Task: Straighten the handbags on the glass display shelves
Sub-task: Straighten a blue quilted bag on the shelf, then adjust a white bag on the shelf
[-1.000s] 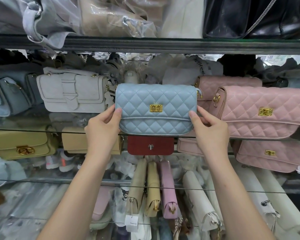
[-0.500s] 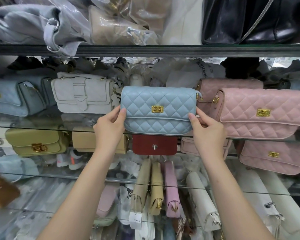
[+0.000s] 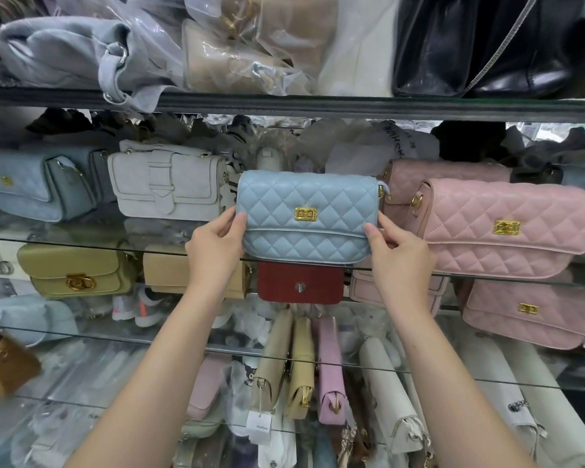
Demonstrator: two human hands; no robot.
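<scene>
I see the blue quilted handbag [image 3: 318, 194] upright at the front edge of the middle glass shelf [image 3: 48, 240]. Its flap and gold clasp [image 3: 305, 214] face me, and its long axis runs left to right along the shelf edge, level. My left hand [image 3: 213, 255] pinches its left end with the thumb on the front and the fingers [image 3: 228, 216] curled round the side. My right hand [image 3: 399, 261] pinches the right end the same way; its other fingers are hidden behind the bag.

Just to the right stands a pink quilted handbag [image 3: 507, 231], tilted slightly, and to the left a pale grey buckle bag [image 3: 169, 185]. Under the glass, directly below the blue bag, lies a red pouch [image 3: 299, 287]. The dark-edged shelf above [image 3: 352, 108] carries plastic-wrapped bags [image 3: 237, 52] and a black bag [image 3: 470, 45]. More glass shelves, crowded with bags, run below.
</scene>
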